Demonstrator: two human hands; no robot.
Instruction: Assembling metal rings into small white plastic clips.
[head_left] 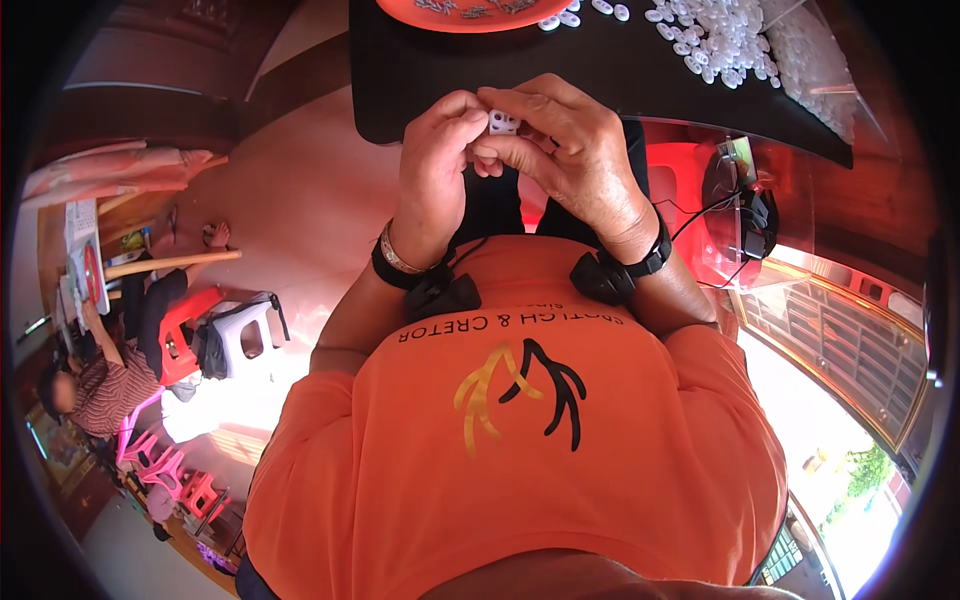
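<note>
Tabletop, hands around white piece

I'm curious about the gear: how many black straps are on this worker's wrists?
2: the left strap at the wrist of the left hand, the right strap at that of the right hand.

Fingers partly hide the small white piece.
</note>
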